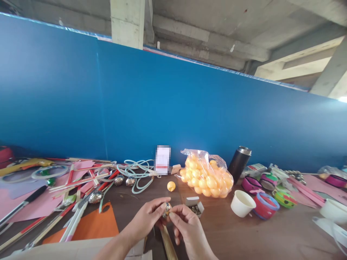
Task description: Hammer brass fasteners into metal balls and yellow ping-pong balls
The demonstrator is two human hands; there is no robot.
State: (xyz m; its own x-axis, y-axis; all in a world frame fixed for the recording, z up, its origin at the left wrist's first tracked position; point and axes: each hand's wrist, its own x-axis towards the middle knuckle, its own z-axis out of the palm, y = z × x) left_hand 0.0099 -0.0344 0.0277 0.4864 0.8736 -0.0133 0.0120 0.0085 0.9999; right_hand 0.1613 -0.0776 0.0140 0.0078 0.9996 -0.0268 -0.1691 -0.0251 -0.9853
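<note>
My left hand [145, 220] and my right hand [187, 225] meet over the brown table [244, 234], both pinching a small shiny metal bell [166, 209] between thumb and fingertips. Just beyond the hands lies a small open cardboard box [195, 206] of little metal pieces. A loose orange ball [171, 186] sits further back, next to a clear plastic bag of orange balls [207, 177]. A wooden stick [168, 245] lies under the hands near the table's front.
Left: orange paper [92, 225], pink sheets [40, 202], several sticks, metal spoons, light blue cord [138, 169], tape ring [50, 172]. Right: black flask [239, 163], white cup [242, 203], coloured tape rolls [265, 205], white bowl [336, 210]. A blue wall [189, 108] backs the table.
</note>
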